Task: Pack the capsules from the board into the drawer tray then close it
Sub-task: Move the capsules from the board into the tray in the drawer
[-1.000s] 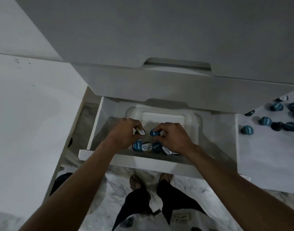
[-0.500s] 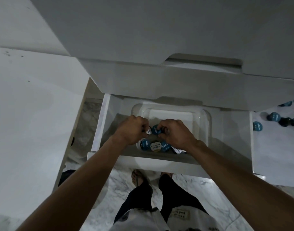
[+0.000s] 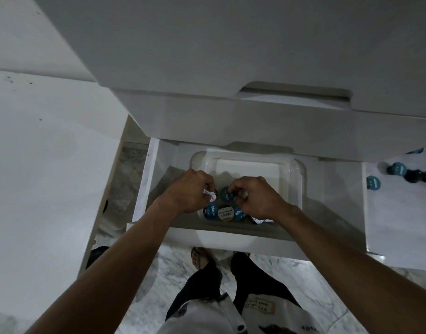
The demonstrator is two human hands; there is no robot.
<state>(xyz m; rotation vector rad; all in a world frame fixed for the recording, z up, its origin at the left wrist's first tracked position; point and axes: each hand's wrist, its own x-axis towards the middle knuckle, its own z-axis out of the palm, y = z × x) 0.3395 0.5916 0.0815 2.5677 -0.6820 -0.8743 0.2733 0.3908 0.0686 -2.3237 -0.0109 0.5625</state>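
Left hand (image 3: 189,190): fingers pinch a white capsule (image 3: 210,192) inside the tray (image 3: 297,179).
Right hand (image 3: 256,197): fingers pinch a blue capsule (image 3: 225,193) inside the tray.

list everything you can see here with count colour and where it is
drawer: one, white, pulled open under the cabinet
tray: one, clear plastic, inside the drawer
capsules in tray: at least six visible, mostly blue, one gold-labelled, white-lidded ones partly hidden, near edge
capsules on board: several, blue and dark, far right, partly cut off
board: one, white, right of the drawer
left hand: holds a white-lidded capsule
right hand: holds a blue capsule
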